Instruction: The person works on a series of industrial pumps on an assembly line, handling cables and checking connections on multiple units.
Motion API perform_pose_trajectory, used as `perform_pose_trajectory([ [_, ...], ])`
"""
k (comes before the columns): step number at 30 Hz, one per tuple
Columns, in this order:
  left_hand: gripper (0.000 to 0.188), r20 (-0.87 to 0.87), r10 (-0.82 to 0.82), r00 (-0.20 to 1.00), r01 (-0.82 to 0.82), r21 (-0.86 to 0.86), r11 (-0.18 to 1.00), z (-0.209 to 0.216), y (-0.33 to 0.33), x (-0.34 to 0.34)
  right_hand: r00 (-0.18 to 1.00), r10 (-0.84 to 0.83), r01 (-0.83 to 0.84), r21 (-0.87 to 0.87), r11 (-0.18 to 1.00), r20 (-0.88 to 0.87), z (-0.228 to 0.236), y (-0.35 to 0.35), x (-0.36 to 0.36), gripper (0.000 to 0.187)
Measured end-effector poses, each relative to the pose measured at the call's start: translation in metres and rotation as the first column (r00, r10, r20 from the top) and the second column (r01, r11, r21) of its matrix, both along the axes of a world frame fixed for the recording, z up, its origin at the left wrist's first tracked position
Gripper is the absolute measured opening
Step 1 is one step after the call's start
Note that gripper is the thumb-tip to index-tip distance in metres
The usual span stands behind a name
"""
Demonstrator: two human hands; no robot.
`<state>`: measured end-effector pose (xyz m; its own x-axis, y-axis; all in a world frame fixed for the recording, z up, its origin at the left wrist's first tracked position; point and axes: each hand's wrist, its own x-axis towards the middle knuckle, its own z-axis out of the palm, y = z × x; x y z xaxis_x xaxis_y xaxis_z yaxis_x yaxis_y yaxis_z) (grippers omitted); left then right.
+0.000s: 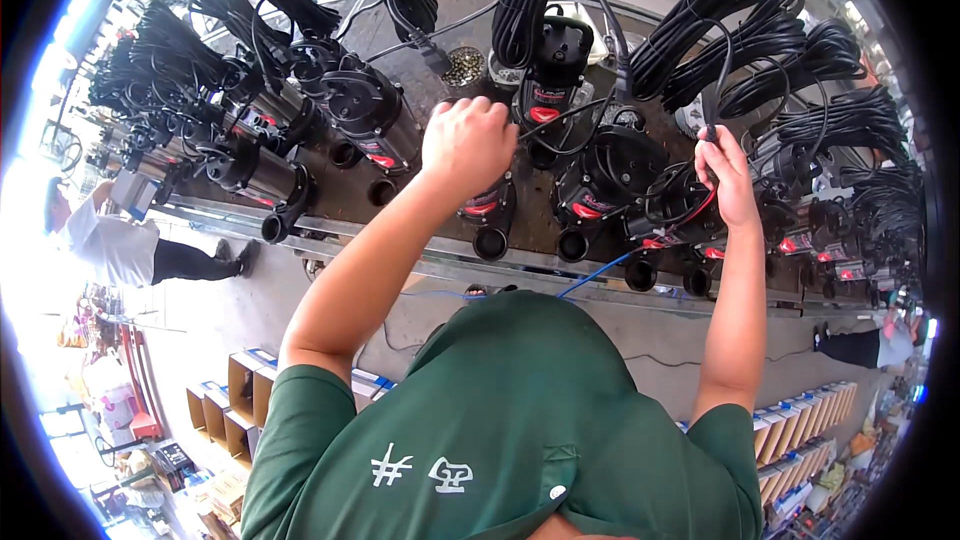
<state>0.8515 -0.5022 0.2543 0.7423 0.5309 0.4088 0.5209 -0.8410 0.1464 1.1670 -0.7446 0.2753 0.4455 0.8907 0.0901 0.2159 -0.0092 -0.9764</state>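
Note:
My left hand (468,148) is closed over the top of a submersible pump (484,206), hiding its upper end; the fingertips are out of sight. To the right, my right hand (728,178) pinches a black power cable (713,110) between thumb and fingers, with a thin red wire hanging just below. Between the hands stands another black pump (612,172), its round outlet facing me. A taller pump (552,70) with a top handle is farther back, beside a coiled black cable (520,15).
Rows of pumps (365,105) with bundled cables crowd the metal bench (340,225) on both sides. A cup of small metal parts (464,68) stands near my left hand. A blue hose (600,272) crosses the near edge. Open cartons (248,385) lie behind; people stand at both sides.

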Motion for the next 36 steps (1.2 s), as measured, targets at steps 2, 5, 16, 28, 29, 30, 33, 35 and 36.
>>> perform_pose_trajectory([
  [2, 0.023, 0.06, -0.044, 0.997, 0.042, 0.019, 0.999, 0.001, 0.002, 0.003, 1.0, -0.03, 0.03, 0.012, 0.999, -0.003, -0.001, 0.001, 0.003, 0.017],
  [5, 0.022, 0.169, -0.12, 0.978, 0.125, -0.02, 0.992, -0.007, 0.01, 0.001, 0.995, -0.047, 0.053, 0.075, 0.996, -0.084, -0.009, -0.004, 0.009, 0.015],
  [16, 0.027, 0.024, -0.75, 0.661, 0.749, -0.084, 0.658, 0.011, 0.039, -0.019, 0.979, -0.125, 0.151, 0.161, 0.975, -0.162, -0.009, -0.004, 0.011, 0.038],
  [28, 0.025, -0.071, -0.387, 0.919, 0.349, -0.309, 0.885, 0.011, -0.009, 0.036, 0.914, -0.406, 0.406, 0.017, 0.914, 0.001, 0.0, 0.018, -0.014, 0.056],
  [29, 0.025, -0.062, -0.37, 0.927, 0.334, -0.315, 0.888, 0.011, -0.013, 0.034, 0.908, -0.419, 0.419, 0.003, 0.908, -0.002, -0.002, 0.019, -0.013, 0.047],
  [30, 0.025, -0.053, -0.353, 0.934, 0.319, -0.321, 0.892, 0.011, -0.016, 0.032, 0.912, -0.41, 0.41, 0.013, 0.912, -0.002, -0.001, 0.019, -0.01, 0.042],
  [33, 0.022, 0.055, -0.322, 0.945, 0.323, -0.298, 0.898, 0.002, -0.013, 0.014, 0.919, -0.395, 0.394, 0.058, 0.917, -0.001, -0.002, 0.013, -0.006, 0.019],
  [35, 0.019, 0.154, -0.345, 0.926, 0.375, -0.263, 0.889, -0.002, -0.009, -0.004, 0.915, -0.402, 0.403, 0.061, 0.913, -0.019, -0.004, 0.01, -0.003, 0.019],
  [36, 0.019, 0.166, -0.398, 0.902, 0.429, -0.247, 0.869, -0.002, -0.006, -0.011, 0.914, -0.405, 0.406, 0.063, 0.912, -0.029, -0.005, 0.01, -0.003, 0.019],
])
